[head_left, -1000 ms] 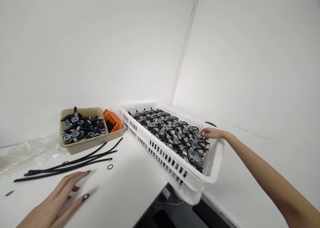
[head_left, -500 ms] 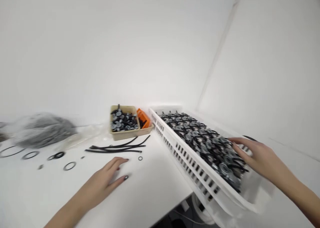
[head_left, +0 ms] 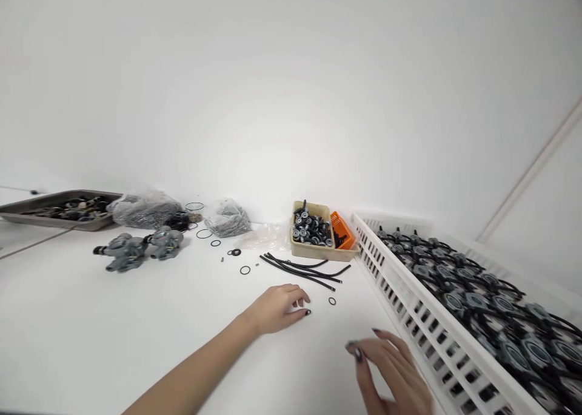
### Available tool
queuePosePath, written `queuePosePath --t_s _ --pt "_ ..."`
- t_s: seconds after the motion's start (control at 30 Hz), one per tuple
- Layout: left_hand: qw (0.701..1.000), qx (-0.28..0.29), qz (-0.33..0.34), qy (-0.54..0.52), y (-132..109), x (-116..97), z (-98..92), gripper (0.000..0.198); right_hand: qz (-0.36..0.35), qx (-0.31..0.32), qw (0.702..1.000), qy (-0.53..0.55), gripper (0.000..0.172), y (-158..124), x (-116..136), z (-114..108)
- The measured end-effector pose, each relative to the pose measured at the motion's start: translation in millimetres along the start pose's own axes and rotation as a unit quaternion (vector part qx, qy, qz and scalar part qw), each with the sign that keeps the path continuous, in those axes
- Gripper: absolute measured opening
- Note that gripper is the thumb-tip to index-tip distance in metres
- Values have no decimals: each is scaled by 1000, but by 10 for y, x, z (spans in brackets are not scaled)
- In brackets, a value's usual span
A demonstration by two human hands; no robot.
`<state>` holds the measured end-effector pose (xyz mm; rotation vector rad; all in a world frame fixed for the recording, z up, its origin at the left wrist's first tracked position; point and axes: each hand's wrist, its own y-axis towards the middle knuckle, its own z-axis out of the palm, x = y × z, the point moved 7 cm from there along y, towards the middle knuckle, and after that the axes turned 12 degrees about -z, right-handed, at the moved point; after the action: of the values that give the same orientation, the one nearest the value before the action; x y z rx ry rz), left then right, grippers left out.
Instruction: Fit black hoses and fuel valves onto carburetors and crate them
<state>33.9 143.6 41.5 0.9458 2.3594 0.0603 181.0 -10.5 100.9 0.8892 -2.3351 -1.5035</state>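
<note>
Resting palm-down on the white counter [head_left: 136, 342], the left hand [head_left: 277, 309] has its fingers lightly curled and its fingertips on the surface. Its grip is slack and holds nothing. A small black ring [head_left: 332, 301] lies just beside it, apart from the fingers.

The right hand [head_left: 391, 372] hovers low over the counter, next to the near wall of the white basket [head_left: 409, 300]. It is blurred, but the fingers look loosely spread and I can see nothing held in that grip. A second ago this hand reached far into the basket, among the grey-and-black parts [head_left: 477, 300] packed there. It is now out of the basket and back near the body, apparently without a part.

The left hand has kept to the counter throughout. The view has swung left, so more of the counter shows than before.

Beyond the left hand lie several black tubes [head_left: 300, 268]. Behind them stands a beige tray [head_left: 313, 256] of round parts, with an orange bin [head_left: 342, 230] touching its right side. Further left are loose rings [head_left: 245, 270], two clear bags [head_left: 227, 218], two grey metal bodies [head_left: 136, 249] and a dark tray [head_left: 54, 212] by the wall.
</note>
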Motion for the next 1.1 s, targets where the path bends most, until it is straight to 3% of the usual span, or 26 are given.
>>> queuePosePath --t_s 0.1,0.23,0.37,0.57,0.73,0.83,0.93,1.0,1.03,1.1 --pt "1000 -25 -2 8 16 56 -43 21 29 4 999 40 14 308 -178 502" --pt "999 -47 -15 17 25 113 -109 19 96 54 991 76 23 607 -520 1089" --pt "998 -51 -28 19 28 164 -117 18 125 117 981 89 27 600 -794 1532" --pt "996 -64 -50 46 59 261 -202 20 143 133 978 70 31 206 -992 1779" --pt "973 -142 -156 97 34 456 -655 27 165 134 974 81 30 179 -1014 1734" --pt "928 -212 -281 126 -193 735 -1087 32 168 137 973 84 30 206 -1023 1717" --pt "831 -312 -430 167 -719 1106 -1626 39 169 132 974 79 30 207 -1044 1717" --pt "746 -363 -519 205 -1168 1356 -1964 48 165 129 975 77 30 209 -1045 1727" --pt "709 -367 -560 222 -1383 1489 -2096 55 162 127 976 77 29 212 -1041 1734" --pt "669 -340 -609 257 -1707 1749 -2275 68 157 124 977 78 29 222 -1024 1746"
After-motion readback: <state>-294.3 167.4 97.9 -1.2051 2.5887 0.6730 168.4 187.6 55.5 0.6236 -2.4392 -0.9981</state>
